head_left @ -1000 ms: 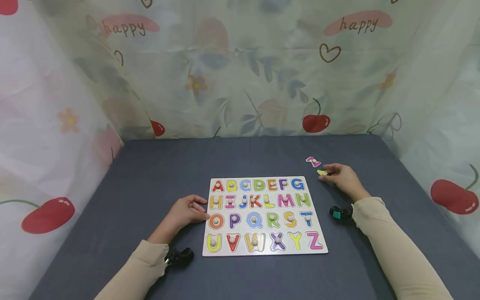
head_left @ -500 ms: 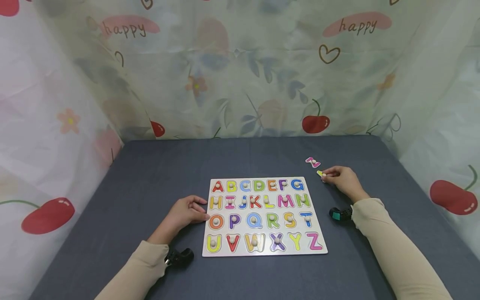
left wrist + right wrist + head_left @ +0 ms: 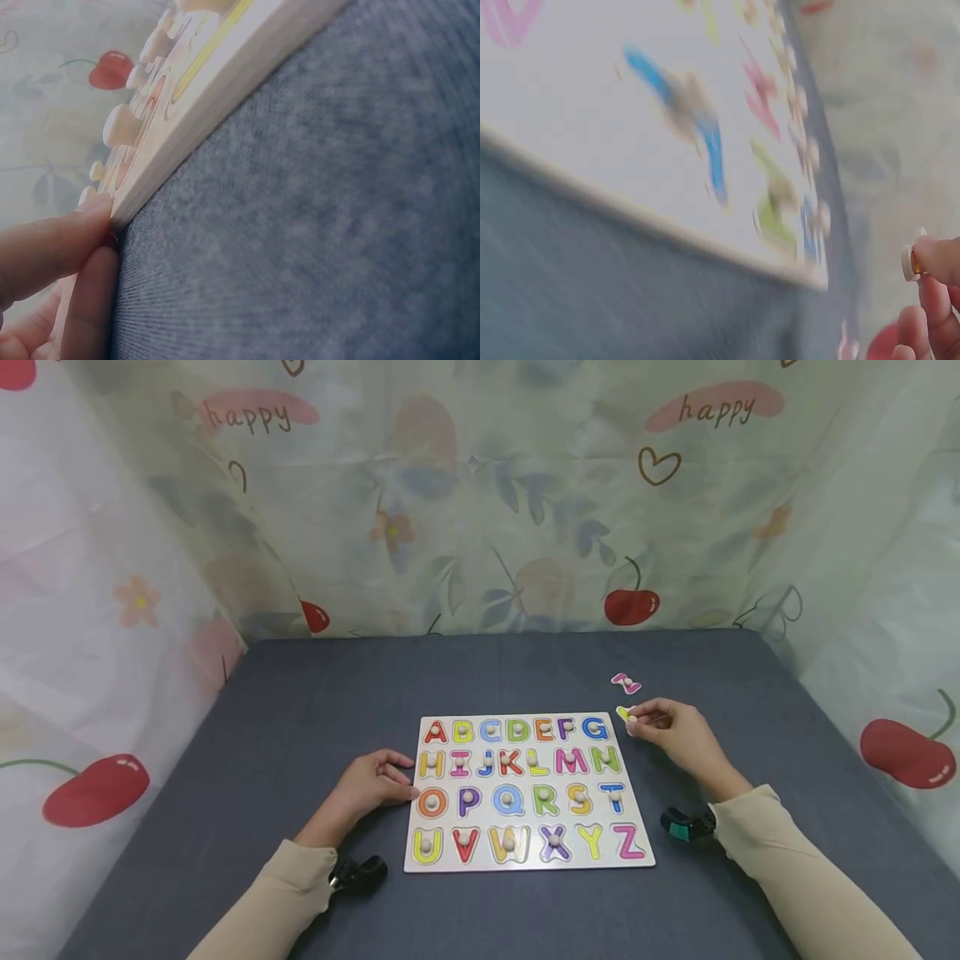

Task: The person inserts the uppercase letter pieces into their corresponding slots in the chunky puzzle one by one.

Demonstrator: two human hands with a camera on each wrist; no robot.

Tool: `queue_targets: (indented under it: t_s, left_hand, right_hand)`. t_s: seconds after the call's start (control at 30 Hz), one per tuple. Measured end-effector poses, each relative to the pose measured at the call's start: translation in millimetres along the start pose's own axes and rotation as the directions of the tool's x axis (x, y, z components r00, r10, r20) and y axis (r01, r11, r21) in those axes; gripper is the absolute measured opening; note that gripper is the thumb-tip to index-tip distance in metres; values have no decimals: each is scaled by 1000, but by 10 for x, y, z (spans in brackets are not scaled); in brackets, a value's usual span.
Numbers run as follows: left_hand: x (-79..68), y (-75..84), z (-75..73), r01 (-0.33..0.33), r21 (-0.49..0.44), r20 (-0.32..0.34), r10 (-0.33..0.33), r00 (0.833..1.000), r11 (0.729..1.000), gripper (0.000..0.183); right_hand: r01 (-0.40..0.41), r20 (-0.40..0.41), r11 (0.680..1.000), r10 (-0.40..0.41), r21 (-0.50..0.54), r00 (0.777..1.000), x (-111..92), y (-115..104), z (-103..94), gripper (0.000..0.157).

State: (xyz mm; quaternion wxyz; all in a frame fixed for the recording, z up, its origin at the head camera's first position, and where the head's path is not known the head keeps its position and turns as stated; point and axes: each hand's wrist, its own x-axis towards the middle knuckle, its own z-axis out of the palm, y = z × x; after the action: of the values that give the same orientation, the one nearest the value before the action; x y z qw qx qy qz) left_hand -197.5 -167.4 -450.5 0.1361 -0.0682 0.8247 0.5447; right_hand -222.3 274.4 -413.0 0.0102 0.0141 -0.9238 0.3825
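Note:
A white alphabet puzzle board [image 3: 483,864] lies flat on the table, holding coloured letter pieces with knobs. My left hand [image 3: 371,789] holds its left edge; in the left wrist view the thumb [image 3: 90,217] lies at the board's upper edge, with a finger along its side. Just past the board's back right corner, my right hand [image 3: 678,735] pinches a small yellow letter piece [image 3: 622,713], largely covered by the fingers. The printed Y [image 3: 590,841] and Z [image 3: 628,841] spaces on the board show no knobs. Farther back lies a pink letter piece [image 3: 626,683], apparently a Z.
The dark grey table cover [image 3: 375,681] extends around the board. A patterned curtain [image 3: 480,527] hangs behind and on both sides. Black straps with camera units sit at the left wrist [image 3: 360,875] and the right wrist [image 3: 686,824].
My right hand has lifted the yellow letter piece and carried it left and nearer, toward the board's back right corner. The left hand and the board stay put.

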Motion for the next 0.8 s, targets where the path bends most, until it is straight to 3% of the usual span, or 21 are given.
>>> queue_targets:
  t_s: [0.4, 0.6, 0.8]
  left_hand:
    - [-8, 14, 3, 9, 1, 1, -9, 1000, 1000, 48]
    - [-9, 19, 1, 12, -3, 8, -12, 1000, 1000, 49]
    - [-9, 17, -4, 9, 2, 9, -9, 1000, 1000, 49]
  right_hand:
    - [67, 153, 995, -77, 69, 985, -682, -354, 284, 23]
    - [63, 277, 993, -88, 97, 957, -924, -356, 446, 15]
    - [156, 296, 985, -170, 70, 940, -1022, -306, 532, 10]
